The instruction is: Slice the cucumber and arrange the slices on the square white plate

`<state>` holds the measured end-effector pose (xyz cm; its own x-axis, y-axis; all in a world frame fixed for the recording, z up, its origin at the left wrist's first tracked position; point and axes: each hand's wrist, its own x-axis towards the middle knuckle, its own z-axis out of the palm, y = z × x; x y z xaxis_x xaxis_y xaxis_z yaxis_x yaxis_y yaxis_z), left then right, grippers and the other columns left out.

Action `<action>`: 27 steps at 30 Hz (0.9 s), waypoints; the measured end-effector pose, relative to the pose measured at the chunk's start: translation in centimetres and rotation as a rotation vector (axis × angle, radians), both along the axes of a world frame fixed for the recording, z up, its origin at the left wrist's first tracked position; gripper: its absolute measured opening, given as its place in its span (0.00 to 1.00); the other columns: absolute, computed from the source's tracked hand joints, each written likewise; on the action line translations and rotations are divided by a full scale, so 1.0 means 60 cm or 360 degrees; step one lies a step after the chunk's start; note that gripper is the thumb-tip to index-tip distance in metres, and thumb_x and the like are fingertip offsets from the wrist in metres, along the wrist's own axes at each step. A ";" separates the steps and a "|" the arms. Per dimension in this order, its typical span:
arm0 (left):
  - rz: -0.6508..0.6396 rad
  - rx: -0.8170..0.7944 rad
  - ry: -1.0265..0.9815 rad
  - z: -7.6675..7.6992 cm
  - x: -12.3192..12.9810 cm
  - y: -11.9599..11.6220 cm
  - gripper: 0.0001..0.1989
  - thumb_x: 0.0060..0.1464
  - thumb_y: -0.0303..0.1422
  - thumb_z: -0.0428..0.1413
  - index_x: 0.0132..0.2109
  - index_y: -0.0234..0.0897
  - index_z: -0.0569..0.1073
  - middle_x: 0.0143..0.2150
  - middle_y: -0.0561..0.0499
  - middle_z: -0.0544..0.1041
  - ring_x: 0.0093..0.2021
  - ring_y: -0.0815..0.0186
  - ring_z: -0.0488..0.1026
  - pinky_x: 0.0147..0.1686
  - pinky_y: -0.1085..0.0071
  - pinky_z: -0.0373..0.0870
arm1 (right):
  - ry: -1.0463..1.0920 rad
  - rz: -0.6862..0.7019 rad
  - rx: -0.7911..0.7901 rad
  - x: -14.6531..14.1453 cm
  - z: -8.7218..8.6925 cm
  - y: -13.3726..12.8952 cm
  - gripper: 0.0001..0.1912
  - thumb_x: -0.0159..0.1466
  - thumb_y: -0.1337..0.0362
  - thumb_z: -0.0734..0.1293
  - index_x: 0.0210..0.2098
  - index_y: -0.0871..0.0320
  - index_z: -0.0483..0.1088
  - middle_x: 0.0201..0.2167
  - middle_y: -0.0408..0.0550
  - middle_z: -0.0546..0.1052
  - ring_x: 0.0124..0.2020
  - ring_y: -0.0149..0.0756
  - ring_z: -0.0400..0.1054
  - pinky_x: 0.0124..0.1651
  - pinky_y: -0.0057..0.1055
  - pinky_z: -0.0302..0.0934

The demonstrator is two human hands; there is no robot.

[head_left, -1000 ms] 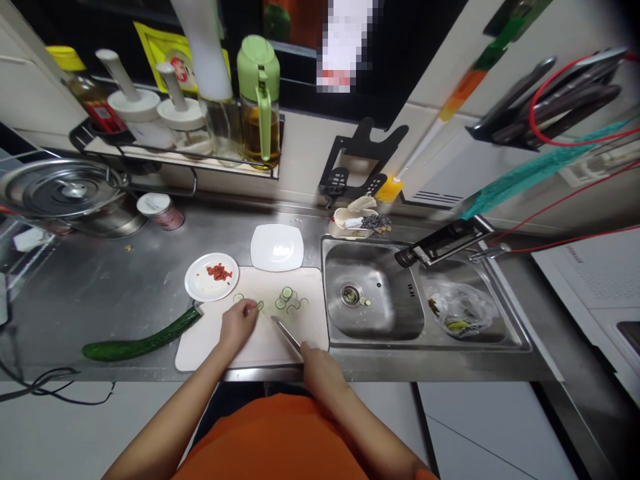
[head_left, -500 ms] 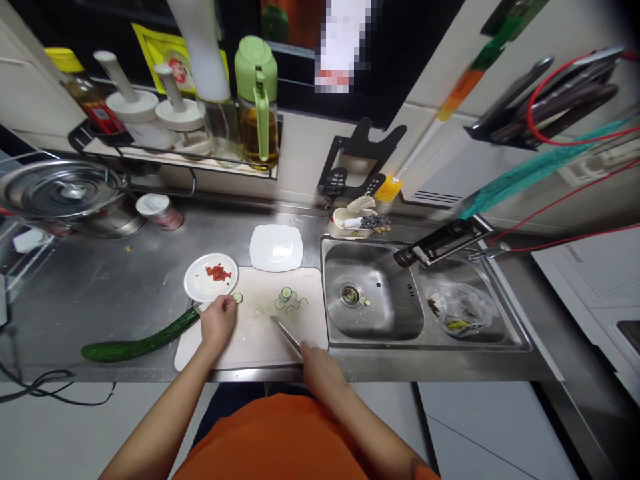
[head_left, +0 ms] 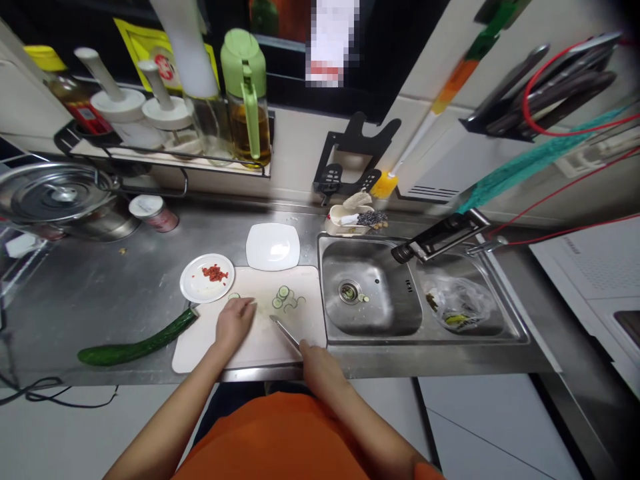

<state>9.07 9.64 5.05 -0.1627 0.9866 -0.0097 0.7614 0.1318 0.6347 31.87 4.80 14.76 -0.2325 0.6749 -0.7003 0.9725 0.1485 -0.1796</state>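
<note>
My right hand (head_left: pixel 319 369) is closed around the handle of a knife (head_left: pixel 286 331), whose blade points up and left over the white cutting board (head_left: pixel 200 350). Left of the blade, my left hand (head_left: pixel 235 323) is above the board with its fingers drawn together. Whatever is at its fingertips is too small to make out. Several thin cucumber slices (head_left: pixel 283 292) lie loosely grouped beyond the knife tip. Another cucumber slice (head_left: pixel 233 295) is near the board's upper left, partly hidden by my left hand. A long cucumber (head_left: pixel 140 347) with a cut end rests across the board's left edge and the counter.
A round white plate (head_left: pixel 190 287) with chopped red bits overlaps the board's corner. Behind the board stands a square white plate (head_left: pixel 265 243). To the right is a double sink (head_left: pixel 385 287) with a plastic bag (head_left: pixel 465 303). A lidded pot (head_left: pixel 95 220) stands far left.
My left hand has moved right, away from the long cucumber's cut end and toward the middle of the board. The knife stays almost in place. The view has shifted slightly.
</note>
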 end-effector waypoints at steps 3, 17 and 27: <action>-0.0232 -0.0071 -0.0033 -0.008 0.040 0.011 0.15 0.56 0.38 0.50 0.46 0.39 0.76 0.42 0.46 0.75 0.43 0.62 0.71 0.45 0.67 0.67 | -0.0007 -0.0020 -0.0009 0.005 0.004 -0.001 0.18 0.61 0.78 0.55 0.49 0.59 0.62 0.36 0.55 0.75 0.42 0.42 0.72 0.37 0.29 0.62; -0.0234 -0.0220 -0.0108 -0.004 0.085 0.037 0.08 0.52 0.32 0.51 0.36 0.37 0.74 0.35 0.48 0.76 0.39 0.62 0.71 0.41 0.66 0.66 | 0.0028 -0.0049 0.0015 0.017 -0.001 -0.009 0.17 0.62 0.76 0.56 0.49 0.59 0.62 0.36 0.55 0.75 0.42 0.43 0.72 0.37 0.30 0.61; 0.0095 -0.0376 -0.0039 0.013 0.027 0.016 0.10 0.53 0.36 0.51 0.38 0.40 0.74 0.31 0.52 0.78 0.32 0.64 0.73 0.34 0.70 0.64 | 0.0016 -0.0048 0.0003 0.012 -0.004 -0.001 0.19 0.61 0.78 0.55 0.48 0.58 0.61 0.36 0.55 0.75 0.41 0.42 0.72 0.35 0.28 0.60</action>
